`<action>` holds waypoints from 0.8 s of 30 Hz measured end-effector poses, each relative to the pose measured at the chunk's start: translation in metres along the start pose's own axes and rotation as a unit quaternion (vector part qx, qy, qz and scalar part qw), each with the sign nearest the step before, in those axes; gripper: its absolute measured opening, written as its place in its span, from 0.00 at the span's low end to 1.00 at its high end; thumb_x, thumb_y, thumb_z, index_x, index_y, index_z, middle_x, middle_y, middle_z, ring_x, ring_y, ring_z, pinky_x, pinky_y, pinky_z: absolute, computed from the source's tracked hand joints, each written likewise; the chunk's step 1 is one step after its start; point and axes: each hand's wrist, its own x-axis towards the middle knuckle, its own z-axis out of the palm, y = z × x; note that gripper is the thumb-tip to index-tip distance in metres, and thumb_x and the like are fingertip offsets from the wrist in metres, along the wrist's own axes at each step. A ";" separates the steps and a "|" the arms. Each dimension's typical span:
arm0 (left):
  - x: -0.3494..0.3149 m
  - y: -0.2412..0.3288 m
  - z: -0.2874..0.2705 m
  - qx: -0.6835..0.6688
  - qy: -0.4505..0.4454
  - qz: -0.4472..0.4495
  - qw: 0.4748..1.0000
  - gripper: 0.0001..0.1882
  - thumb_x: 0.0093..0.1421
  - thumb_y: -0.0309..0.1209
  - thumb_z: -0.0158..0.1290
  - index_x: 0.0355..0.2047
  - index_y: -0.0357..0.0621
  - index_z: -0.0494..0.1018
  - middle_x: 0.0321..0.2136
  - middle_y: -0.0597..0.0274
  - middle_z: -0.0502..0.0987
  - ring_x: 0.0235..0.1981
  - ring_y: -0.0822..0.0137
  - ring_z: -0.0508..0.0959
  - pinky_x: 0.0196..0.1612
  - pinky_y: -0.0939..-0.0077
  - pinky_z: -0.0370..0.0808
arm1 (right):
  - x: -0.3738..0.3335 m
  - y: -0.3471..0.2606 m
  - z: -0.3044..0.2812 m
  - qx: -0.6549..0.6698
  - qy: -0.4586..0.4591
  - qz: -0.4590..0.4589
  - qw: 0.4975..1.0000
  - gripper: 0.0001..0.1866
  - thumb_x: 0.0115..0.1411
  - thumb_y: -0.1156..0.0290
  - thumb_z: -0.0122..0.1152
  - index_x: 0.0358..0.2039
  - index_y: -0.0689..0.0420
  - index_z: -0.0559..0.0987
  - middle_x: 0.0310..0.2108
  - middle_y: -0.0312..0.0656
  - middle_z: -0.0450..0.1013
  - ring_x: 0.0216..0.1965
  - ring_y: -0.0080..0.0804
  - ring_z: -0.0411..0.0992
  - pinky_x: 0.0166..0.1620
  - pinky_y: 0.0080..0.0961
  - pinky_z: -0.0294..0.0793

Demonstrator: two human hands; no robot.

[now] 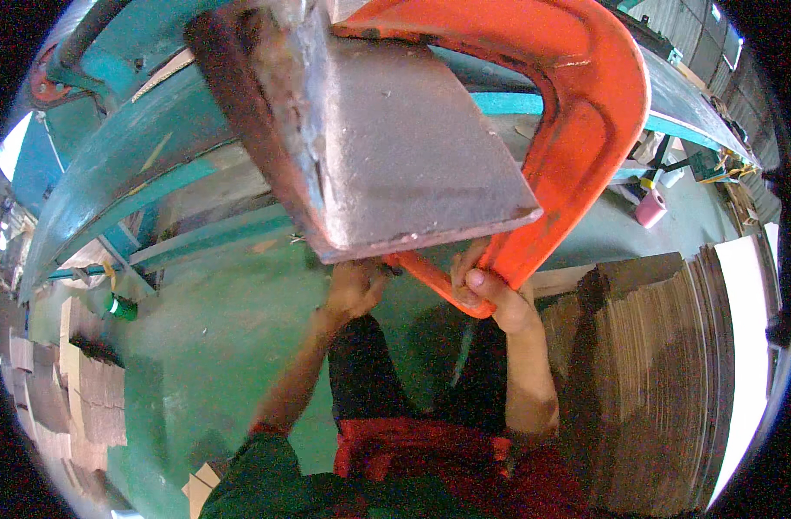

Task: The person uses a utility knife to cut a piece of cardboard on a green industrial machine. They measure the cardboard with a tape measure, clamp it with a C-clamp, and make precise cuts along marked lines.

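Note:
A large orange C-clamp (596, 112) arches over the right side of the view, close to me. My right hand (502, 298) is wrapped round the lower end of its frame, thumb across the front. Beside the clamp, a thick grey steel angle piece (413, 147) with a worn edge fills the upper middle and covers part of the orange frame. Just under the angle's lower corner is my left hand (354, 290), its fingers curled. The metal hides some of those fingers, so what they hold does not show.
Behind the steel stands a long blue-green metal bench (144, 169) with lower rails. A tall stack of brown cardboard sheets (646, 372) rises at my right, and more stacked board (97, 389) lies at far left. A pink roll (650, 208) and a green roll (121, 306) are farther off.

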 end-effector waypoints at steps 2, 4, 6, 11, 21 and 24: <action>0.003 -0.009 -0.015 0.176 -0.114 0.142 0.967 0.22 0.66 0.49 0.54 0.47 0.44 0.79 0.50 0.51 0.79 0.61 0.46 0.69 0.62 0.47 0.67 | 0.000 0.000 0.003 0.038 0.006 -0.008 0.999 0.11 0.62 0.63 0.68 0.35 0.56 0.78 0.23 0.31 0.71 0.21 0.20 0.67 0.23 0.22 0.63; 0.011 -0.018 -0.015 0.199 -0.124 0.186 0.954 0.24 0.66 0.54 0.52 0.43 0.47 0.81 0.44 0.53 0.81 0.59 0.49 0.72 0.61 0.47 0.67 | 0.000 -0.002 0.006 -0.010 0.004 0.002 1.000 0.11 0.63 0.63 0.63 0.35 0.58 0.75 0.21 0.36 0.68 0.20 0.23 0.64 0.25 0.25 0.63; 0.015 -0.018 -0.013 0.226 -0.159 0.189 0.942 0.25 0.66 0.57 0.52 0.44 0.48 0.81 0.44 0.52 0.81 0.59 0.48 0.74 0.63 0.46 0.66 | -0.001 -0.003 0.007 -0.024 0.013 0.003 1.000 0.12 0.64 0.64 0.60 0.35 0.60 0.73 0.19 0.38 0.67 0.19 0.24 0.63 0.26 0.26 0.63; 0.016 0.020 0.000 0.226 -0.357 -0.156 0.893 0.22 0.68 0.54 0.51 0.44 0.49 0.80 0.35 0.48 0.83 0.38 0.45 0.84 0.44 0.49 0.81 | 0.000 -0.005 0.004 -0.034 0.040 -0.004 0.999 0.12 0.65 0.64 0.59 0.36 0.61 0.74 0.19 0.38 0.66 0.19 0.24 0.62 0.25 0.26 0.63; -0.012 0.002 -0.016 -0.231 -0.230 -0.158 0.932 0.22 0.69 0.48 0.49 0.52 0.47 0.76 0.32 0.51 0.83 0.25 0.54 0.84 0.33 0.54 0.81 | 0.003 0.003 -0.002 0.034 -0.005 0.004 0.999 0.12 0.59 0.63 0.70 0.34 0.57 0.78 0.24 0.33 0.73 0.22 0.20 0.67 0.24 0.22 0.65; -0.013 -0.036 0.000 -0.480 -0.241 -0.234 0.810 0.22 0.68 0.48 0.51 0.52 0.47 0.77 0.32 0.51 0.83 0.26 0.55 0.84 0.34 0.55 0.81 | 0.004 0.005 -0.006 0.036 -0.018 0.018 0.999 0.14 0.59 0.60 0.71 0.34 0.57 0.79 0.25 0.33 0.72 0.23 0.21 0.68 0.25 0.22 0.66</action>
